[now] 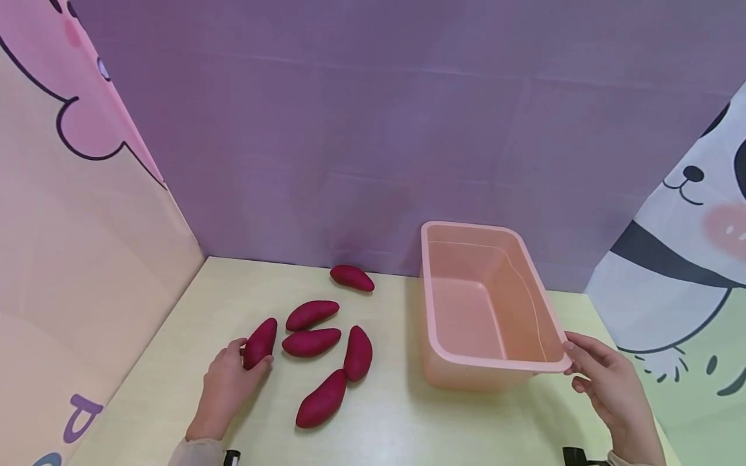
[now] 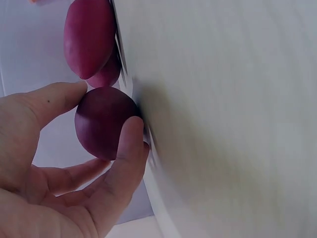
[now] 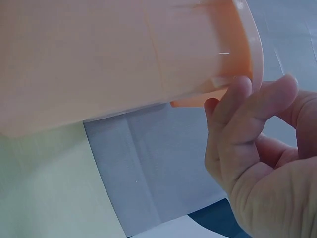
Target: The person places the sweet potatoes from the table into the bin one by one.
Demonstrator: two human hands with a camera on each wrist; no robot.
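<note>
My left hand [image 1: 227, 380] holds a dark red sweet potato [image 1: 260, 343] at the left of the table, thumb on one side and fingers on the other. In the left wrist view this sweet potato [image 2: 101, 121] is seen end-on, close to the tabletop. Several more lie to its right, among them a sweet potato [image 1: 311, 342] beside it and another [image 1: 322, 399] nearer the front. At the right, my right hand [image 1: 612, 378] pinches the rim of a pink plastic bin [image 1: 466, 378] at its near right corner. The bin's visible inside holds nothing.
One sweet potato [image 1: 352, 277] lies at the table's back edge, by the purple backdrop [image 1: 361, 129]. A printed panel [image 1: 99, 259] stands along the left side, and a panda-patterned panel [image 1: 676, 259] along the right. The pale table [image 1: 402, 427] shows between the sweet potatoes and the bin.
</note>
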